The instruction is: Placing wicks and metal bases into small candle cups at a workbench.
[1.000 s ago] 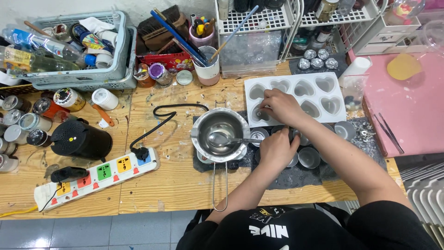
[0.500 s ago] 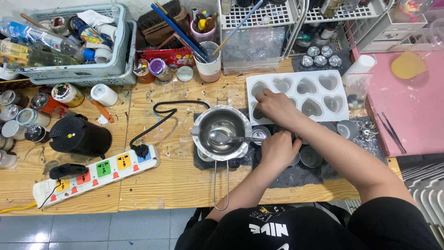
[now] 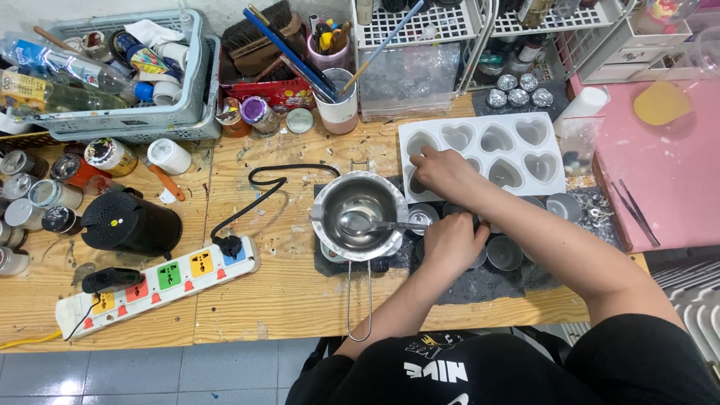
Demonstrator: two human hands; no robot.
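Note:
A white silicone mould with heart-shaped cavities lies at the back of the wooden bench. My right hand reaches over its left end, fingertips down by the left cavities; what they pinch is hidden. My left hand lies palm down on a dark mat, fingers curled around a small round metal cup. More metal cups stand around it. To the left, a steel melting pot with a long wire handle holds a spoon.
A black cable runs to a power strip at the front left. A black round device, jars, a grey basket and tool cups crowd the back. A pink mat lies to the right.
My right hand has shifted slightly left over the mould's left cavities. My left hand stays on the cups.

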